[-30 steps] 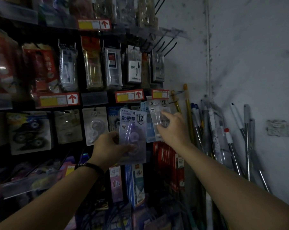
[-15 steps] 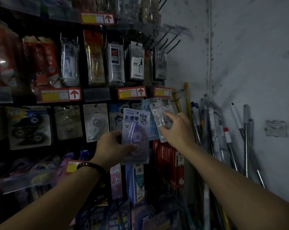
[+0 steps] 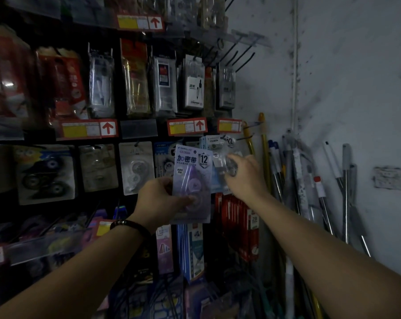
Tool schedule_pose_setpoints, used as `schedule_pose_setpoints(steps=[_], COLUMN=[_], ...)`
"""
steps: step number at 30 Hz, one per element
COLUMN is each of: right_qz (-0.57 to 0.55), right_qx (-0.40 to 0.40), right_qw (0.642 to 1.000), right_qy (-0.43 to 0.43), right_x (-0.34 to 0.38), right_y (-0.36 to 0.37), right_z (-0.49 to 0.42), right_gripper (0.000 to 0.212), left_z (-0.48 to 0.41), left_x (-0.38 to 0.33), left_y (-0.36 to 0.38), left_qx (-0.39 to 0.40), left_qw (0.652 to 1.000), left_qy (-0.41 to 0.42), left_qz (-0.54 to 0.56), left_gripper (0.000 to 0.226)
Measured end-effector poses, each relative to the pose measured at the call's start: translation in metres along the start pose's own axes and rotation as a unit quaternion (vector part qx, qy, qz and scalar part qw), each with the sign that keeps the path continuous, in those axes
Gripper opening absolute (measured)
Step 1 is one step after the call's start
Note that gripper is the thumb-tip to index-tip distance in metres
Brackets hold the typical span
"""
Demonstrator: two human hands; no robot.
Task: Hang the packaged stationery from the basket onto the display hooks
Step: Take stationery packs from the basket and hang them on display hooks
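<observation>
The left hand (image 3: 159,201), a dark band at its wrist, has its fingers clamped on the lower edge of a purple correction-tape pack (image 3: 192,185), held upright in front of the display rack. The card shows Chinese characters and a large "12" in a badge at its top right. Just to the right, the right hand (image 3: 246,178) has its fingers closed on a clear pack (image 3: 220,157) that hangs with a stack of blue-backed packs on a hook (image 3: 245,137); another "12" shows near that stack's top. Red and yellow price tags with up arrows (image 3: 187,126) run along the rack. Lower right, a red pack reads "2B" (image 3: 254,219). Poles (image 3: 287,180) lean against the far wall.
</observation>
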State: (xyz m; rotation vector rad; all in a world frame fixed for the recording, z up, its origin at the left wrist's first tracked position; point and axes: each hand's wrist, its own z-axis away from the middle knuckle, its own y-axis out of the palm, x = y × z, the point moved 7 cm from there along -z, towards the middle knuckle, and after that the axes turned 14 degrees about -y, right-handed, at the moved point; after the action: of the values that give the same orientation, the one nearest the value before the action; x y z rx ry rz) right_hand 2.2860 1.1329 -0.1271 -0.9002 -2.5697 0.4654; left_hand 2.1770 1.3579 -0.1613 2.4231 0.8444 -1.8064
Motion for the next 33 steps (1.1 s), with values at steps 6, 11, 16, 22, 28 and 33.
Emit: schedule_pose_setpoints(steps=[6, 11, 16, 22, 28, 33], right_qz=[-0.005, -0.047, -0.066, -0.078, -0.074, -0.034], right_qx=[0.051, -0.056, -0.006, -0.003, -0.017, -0.042], right_qw=[0.998, 0.997, 0.994, 0.993, 0.995, 0.998], right_qy=[0.022, -0.038, -0.087, -0.088, -0.070, -0.022], right_x=[-0.001, 0.027, 0.054, 0.057, 0.038, 0.000], right_y=[0.007, -0.022, -0.030, -0.037, -0.026, -0.019], right_z=[0.001, 0.031, 0.072, 0.086, 0.077, 0.058], right_gripper=[0.058, 0.026, 0.066, 0.084, 0.077, 0.073], left_z=[-0.003, 0.002, 0.015, 0.029, 0.027, 0.014], left_x=[0.001, -0.004, -0.012, -0.018, -0.021, -0.024], left_y=[0.006, 0.013, 0.032, 0.054, 0.052, 0.024], left_qx=[0.006, 0.009, 0.042, 0.082, 0.120, -0.019], left_qw=[1.000, 0.999, 0.991, 0.980, 0.983, 0.987], left_qy=[-0.004, -0.015, -0.050, -0.075, -0.081, 0.050], left_qz=[0.019, 0.050, 0.116, 0.167, 0.111, -0.148], left_gripper=[0.029, 0.029, 0.031, 0.019, 0.019, 0.005])
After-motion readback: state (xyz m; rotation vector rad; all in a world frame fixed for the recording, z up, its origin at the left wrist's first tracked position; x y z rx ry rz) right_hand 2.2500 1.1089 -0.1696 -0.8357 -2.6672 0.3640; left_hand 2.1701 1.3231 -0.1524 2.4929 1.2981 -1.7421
